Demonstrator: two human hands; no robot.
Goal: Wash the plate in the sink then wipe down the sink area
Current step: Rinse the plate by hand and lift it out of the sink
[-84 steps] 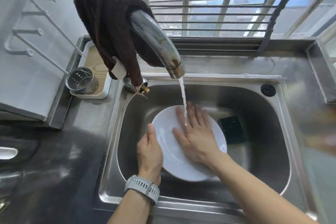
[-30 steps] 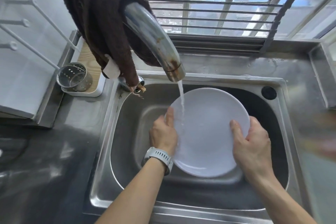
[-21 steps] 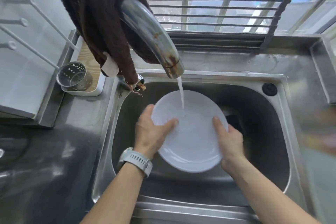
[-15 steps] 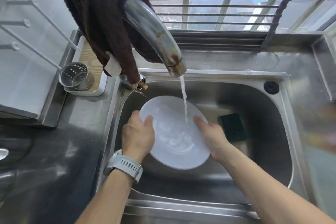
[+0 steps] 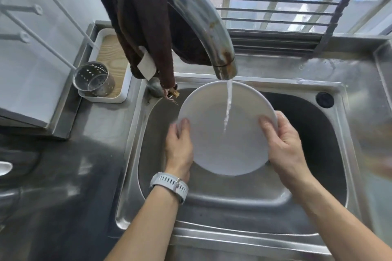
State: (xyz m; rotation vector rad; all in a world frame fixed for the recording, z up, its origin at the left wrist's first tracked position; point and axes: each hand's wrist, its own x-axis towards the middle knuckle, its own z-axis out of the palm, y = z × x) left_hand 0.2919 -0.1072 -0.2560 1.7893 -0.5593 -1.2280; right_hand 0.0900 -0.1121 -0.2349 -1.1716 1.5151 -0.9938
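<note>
The plate [image 5: 227, 129] is held above the sink [image 5: 233, 237] basin, between the two hands and just under the tap [image 5: 210, 27]; it tilts so its face is turned up toward the camera, far rim raised near the spout, near rim lower toward the person. The water stream [image 5: 228, 108] falls onto the face right of centre. The left hand [image 5: 179, 150] grips the left rim, fingertips curled over the edge; the right hand [image 5: 284, 144] grips the right rim, thumb on the face and fingers behind. Being round, the plate has no long axis; both hands are equally near, on opposite sides, so turning it under the stream probably means passing the rim from one hand to the other. A dark brown cloth [image 5: 144, 17] hangs over the tap, likely useful for wiping the counter [image 5: 101, 140] later; a perforated metal cup [image 5: 93, 79] stands in a tray at the left.
</note>
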